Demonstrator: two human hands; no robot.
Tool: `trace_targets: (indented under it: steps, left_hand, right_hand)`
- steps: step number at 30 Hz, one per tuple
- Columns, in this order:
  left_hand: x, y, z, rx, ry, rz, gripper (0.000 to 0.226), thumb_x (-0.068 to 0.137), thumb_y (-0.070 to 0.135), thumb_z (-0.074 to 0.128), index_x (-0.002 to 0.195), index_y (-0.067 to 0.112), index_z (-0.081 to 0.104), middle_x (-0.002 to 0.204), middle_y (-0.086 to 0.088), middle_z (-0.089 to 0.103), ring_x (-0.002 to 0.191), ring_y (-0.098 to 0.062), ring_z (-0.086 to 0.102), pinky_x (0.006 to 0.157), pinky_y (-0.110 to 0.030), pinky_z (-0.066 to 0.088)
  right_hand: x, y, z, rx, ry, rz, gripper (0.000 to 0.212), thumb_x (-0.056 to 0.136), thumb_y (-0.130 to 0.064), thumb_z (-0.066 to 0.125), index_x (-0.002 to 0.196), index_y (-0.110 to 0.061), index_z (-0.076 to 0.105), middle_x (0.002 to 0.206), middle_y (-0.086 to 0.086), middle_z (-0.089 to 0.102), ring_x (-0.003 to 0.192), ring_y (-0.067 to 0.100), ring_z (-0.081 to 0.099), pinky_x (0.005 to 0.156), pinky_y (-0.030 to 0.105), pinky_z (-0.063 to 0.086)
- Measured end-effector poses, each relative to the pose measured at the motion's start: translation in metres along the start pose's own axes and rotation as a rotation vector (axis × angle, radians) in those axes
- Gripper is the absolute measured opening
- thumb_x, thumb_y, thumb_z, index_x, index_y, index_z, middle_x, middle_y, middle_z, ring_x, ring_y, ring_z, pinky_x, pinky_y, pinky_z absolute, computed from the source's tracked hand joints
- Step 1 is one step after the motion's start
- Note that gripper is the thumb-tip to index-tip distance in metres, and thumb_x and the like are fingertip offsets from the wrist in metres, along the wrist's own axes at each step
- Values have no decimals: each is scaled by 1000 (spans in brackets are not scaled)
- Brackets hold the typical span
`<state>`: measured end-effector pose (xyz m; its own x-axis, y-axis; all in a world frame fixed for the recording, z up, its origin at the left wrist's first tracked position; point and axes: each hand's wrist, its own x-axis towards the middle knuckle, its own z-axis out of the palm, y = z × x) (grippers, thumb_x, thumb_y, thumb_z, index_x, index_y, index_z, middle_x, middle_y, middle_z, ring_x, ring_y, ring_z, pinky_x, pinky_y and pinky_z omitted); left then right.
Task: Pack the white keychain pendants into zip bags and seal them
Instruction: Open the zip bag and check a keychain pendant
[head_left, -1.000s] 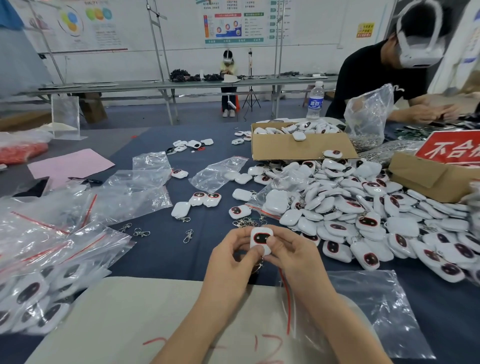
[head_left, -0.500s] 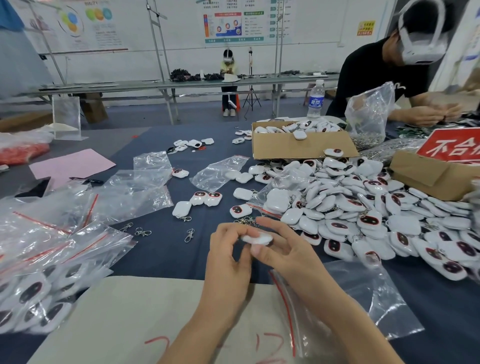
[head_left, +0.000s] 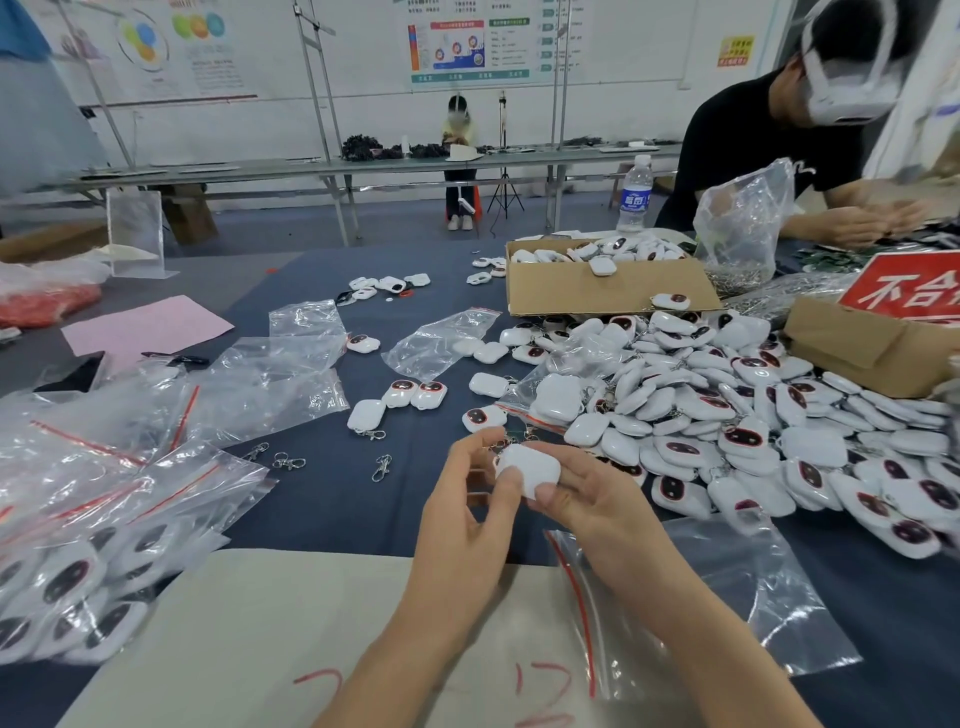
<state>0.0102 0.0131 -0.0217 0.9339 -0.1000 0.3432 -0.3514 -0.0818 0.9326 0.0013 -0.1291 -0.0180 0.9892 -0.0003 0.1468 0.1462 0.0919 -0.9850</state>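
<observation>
My left hand (head_left: 467, 512) and my right hand (head_left: 597, 501) together pinch one white keychain pendant (head_left: 531, 466) above the dark blue table, its plain white back facing up. An empty clear zip bag (head_left: 727, 597) with a red seal strip lies flat under my right forearm. A large heap of loose white pendants (head_left: 727, 415) with dark red faces spreads to the right. Bagged pendants (head_left: 78, 587) lie at the lower left, under a pile of empty zip bags (head_left: 130, 441).
A cardboard box (head_left: 597, 291) of pendants stands behind the heap. Another box with a red sign (head_left: 909, 291) sits at the right. Loose metal clasps (head_left: 382, 466) lie left of my hands. A pale card (head_left: 260, 639) covers the near edge. A person works at the far right.
The pendant has been turned over between my fingers, from its dark red face up to its plain white back up. Both hands stay in about the same place.
</observation>
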Motion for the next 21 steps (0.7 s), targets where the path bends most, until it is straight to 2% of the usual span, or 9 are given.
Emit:
trace_targets:
  steps: [4, 8, 10, 12, 14, 17, 19, 20, 21]
  left_hand:
    - [2, 1, -1, 76, -28, 36, 21, 99, 9, 62, 103, 28, 67, 101, 16, 72, 100, -5, 66, 83, -12, 46]
    - [3, 0, -2, 55, -4, 35, 24, 97, 6, 63, 97, 30, 67, 97, 18, 73, 97, -4, 66, 80, -10, 45]
    - [2, 0, -2, 52, 0, 41, 24, 99, 8, 62, 102, 31, 68, 100, 17, 73, 99, -5, 66, 81, -11, 45]
    - [1, 0, -1, 48, 18, 34, 23, 101, 19, 59, 114, 36, 67, 99, 19, 71, 91, -3, 66, 77, -11, 45]
    - [1, -1, -2, 56, 14, 33, 29, 101, 32, 56, 128, 39, 63, 91, 17, 68, 75, 1, 59, 70, -11, 43]
    - [1, -2, -3, 57, -77, 44, 36, 101, 35, 58, 136, 39, 57, 96, 7, 67, 79, -4, 59, 74, -14, 46]
    - [1, 0, -3, 82, -63, 56, 25, 99, 39, 59, 123, 36, 65, 91, 9, 68, 77, -4, 59, 72, -14, 46]
    - [1, 0, -3, 90, -38, 53, 18, 98, 42, 57, 109, 34, 69, 83, 8, 67, 71, -5, 57, 67, -15, 44]
    - [1, -1, -3, 100, -11, 54, 21, 98, 44, 54, 92, 31, 68, 73, 8, 63, 64, -6, 52, 61, -17, 42]
  right_hand:
    - [0, -2, -1, -106, 86, -118, 42, 95, 13, 54, 111, -22, 71, 109, -10, 76, 109, 5, 68, 97, 19, 51]
    - [0, -2, 0, -145, 90, -140, 43, 94, 13, 55, 110, -24, 71, 108, -15, 76, 109, 0, 67, 94, 14, 48]
    - [1, -2, 0, -110, 91, -121, 40, 95, 11, 55, 112, -22, 70, 110, -9, 76, 109, 5, 68, 94, 17, 50]
    - [1, -3, 1, 14, 102, -64, 37, 97, 6, 55, 117, -21, 69, 108, 0, 77, 105, 12, 72, 89, 22, 56]
    - [0, -4, 3, 82, 132, -26, 33, 99, -1, 57, 121, -23, 68, 96, 7, 78, 89, 16, 75, 78, 21, 58]
    - [0, -7, 2, 67, 164, -21, 25, 99, -14, 58, 120, -19, 69, 81, 8, 75, 70, 15, 70, 68, 21, 57]
    - [-1, -9, 1, 78, 168, -13, 28, 92, -34, 60, 110, -17, 73, 74, 5, 73, 65, 12, 66, 63, 20, 55]
    - [-1, -10, 1, 82, 173, -5, 33, 86, -41, 60, 101, -16, 75, 71, 4, 72, 63, 12, 64, 61, 19, 54]
    - [0, -10, 2, 72, 181, 2, 37, 82, -45, 60, 92, -13, 75, 70, 4, 71, 62, 11, 63, 59, 19, 53]
